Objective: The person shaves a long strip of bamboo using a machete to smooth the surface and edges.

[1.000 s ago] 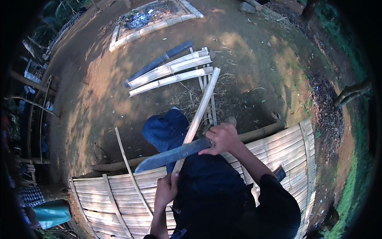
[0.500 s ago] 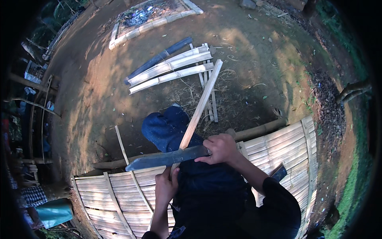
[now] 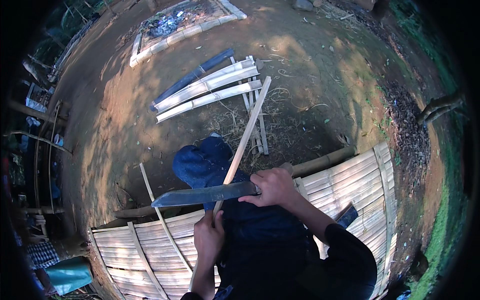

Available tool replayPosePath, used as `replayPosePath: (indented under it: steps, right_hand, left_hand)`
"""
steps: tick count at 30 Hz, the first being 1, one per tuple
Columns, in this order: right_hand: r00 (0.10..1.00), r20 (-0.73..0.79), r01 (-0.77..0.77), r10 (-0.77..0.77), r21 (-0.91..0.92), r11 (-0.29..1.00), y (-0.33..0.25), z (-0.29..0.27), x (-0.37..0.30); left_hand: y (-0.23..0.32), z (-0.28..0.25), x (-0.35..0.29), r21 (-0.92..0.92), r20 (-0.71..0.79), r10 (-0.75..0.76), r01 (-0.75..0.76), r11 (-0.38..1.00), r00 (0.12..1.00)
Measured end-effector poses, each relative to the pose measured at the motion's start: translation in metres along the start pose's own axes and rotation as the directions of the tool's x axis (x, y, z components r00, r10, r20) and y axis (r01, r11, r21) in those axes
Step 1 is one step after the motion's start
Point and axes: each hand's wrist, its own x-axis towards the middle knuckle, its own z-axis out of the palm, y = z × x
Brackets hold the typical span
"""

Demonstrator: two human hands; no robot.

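Observation:
My left hand (image 3: 209,232) is closed round the near end of a long pale bamboo strip (image 3: 247,132). The strip slants up and away over my legs, its far end above the ground. In my right hand (image 3: 272,187) is the handle of a machete (image 3: 205,195), mostly hidden by my fingers. Its broad dark blade points left and lies across the strip just beyond my left hand. Whether the edge bites into the bamboo cannot be made out. My knees, in blue trousers (image 3: 202,162), are beneath the strip's middle.
A slatted bamboo platform (image 3: 345,185) spreads to both sides of me, with a thin strip (image 3: 157,207) lying over its left part. A dark object (image 3: 347,216) rests by my right forearm. Split bamboo pieces (image 3: 210,85) and shavings lie on the ground ahead. Farther off is a bordered ash bed (image 3: 182,36).
The strip in my left hand has turned and shows a narrower face. The machete's tip has risen slightly. The whole view has shifted a little, and both hands keep their holds.

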Motion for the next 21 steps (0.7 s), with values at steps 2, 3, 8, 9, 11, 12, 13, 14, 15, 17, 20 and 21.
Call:
replayPosePath:
  steps: [2,3,8,9,11,12,13,14,15,17,20,21]
  right_hand:
    - [0.986,-0.072,-0.144,0.147,0.047,0.988,0.02,0.012,0.001]
    - [0.969,-0.105,-0.215,0.222,0.072,0.974,0.032,0.02,0.001]
    - [0.833,-0.044,-0.52,0.552,0.279,0.807,0.04,0.022,0.021]
    - [0.868,-0.052,-0.456,0.494,0.314,0.833,0.034,0.025,0.017]
    - [0.943,-0.074,-0.284,0.325,0.329,0.9,0.016,0.029,0.008]
    - [0.975,-0.043,-0.197,0.217,0.282,0.939,0.008,0.023,0.005]
    - [0.99,-0.077,-0.101,0.115,0.166,0.981,0.005,0.013,0.006]
    - [0.995,-0.098,-0.004,0.008,0.045,0.999,0.006,0.005,0.006]
    - [0.992,-0.123,-0.02,0.024,0.036,0.999,0.018,0.006,0.008]
    - [0.983,-0.17,-0.068,0.068,0.01,0.998,0.053,0.014,0.012]
    - [0.794,-0.176,-0.562,0.582,0.151,0.813,0.083,0.026,0.026]
    - [0.794,-0.147,-0.564,0.59,0.186,0.805,0.086,0.028,0.024]
  left_hand:
    - [-0.006,-0.006,0.0,-0.014,-0.029,-0.022,0.021,1.0,0.999]
    - [-0.008,-0.011,-0.004,-0.015,-0.025,-0.058,0.057,0.998,0.998]
    - [-0.026,-0.006,0.0,-0.077,0.046,-0.068,0.071,0.994,0.997]
    - [-0.028,-0.003,0.003,-0.133,0.073,-0.054,0.064,0.989,0.996]
    - [-0.027,-0.003,0.006,-0.17,0.101,-0.02,0.037,0.985,0.995]
    - [-0.025,-0.004,0.006,-0.202,0.11,-0.009,0.031,0.979,0.994]
    - [-0.024,-0.006,0.004,-0.233,0.116,-0.003,0.03,0.972,0.993]
    - [-0.024,-0.008,0.004,-0.263,0.122,0.002,0.03,0.964,0.993]
    - [-0.025,-0.009,0.004,-0.266,0.141,0.003,0.035,0.963,0.99]
    - [-0.029,-0.011,0.004,-0.278,0.193,0.013,0.042,0.96,0.981]
    - [-0.05,-0.007,-0.001,-0.251,0.172,0.025,0.019,0.968,0.985]
    - [-0.053,-0.003,-0.002,-0.267,0.16,0.032,0.012,0.964,0.987]
